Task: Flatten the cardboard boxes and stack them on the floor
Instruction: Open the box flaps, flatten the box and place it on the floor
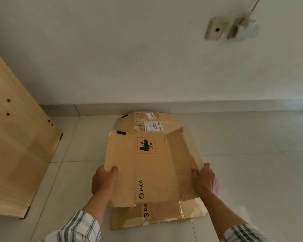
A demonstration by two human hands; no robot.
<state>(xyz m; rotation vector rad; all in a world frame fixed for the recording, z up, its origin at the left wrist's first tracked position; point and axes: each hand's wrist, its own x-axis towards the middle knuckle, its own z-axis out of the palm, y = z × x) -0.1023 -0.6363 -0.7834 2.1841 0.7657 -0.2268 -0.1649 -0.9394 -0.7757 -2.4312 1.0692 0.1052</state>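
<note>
A flattened brown cardboard box (154, 165) printed with "PICO" and a "UN 3481" battery label is held low over the tiled floor. My left hand (104, 179) grips its left edge, thumb on top. My right hand (205, 179) grips its right flap. Under it lies another flattened box (163, 215) on the floor, its near end and its far end with white shipping labels (149, 124) showing. The held box sits slightly askew over the lower one.
A light wooden panel (16, 145) leans at the left, its foot on the floor. A white wall (147, 58) with a skirting strip runs behind the boxes. Two wall sockets (233, 29), one with a plug and cable, are at the upper right.
</note>
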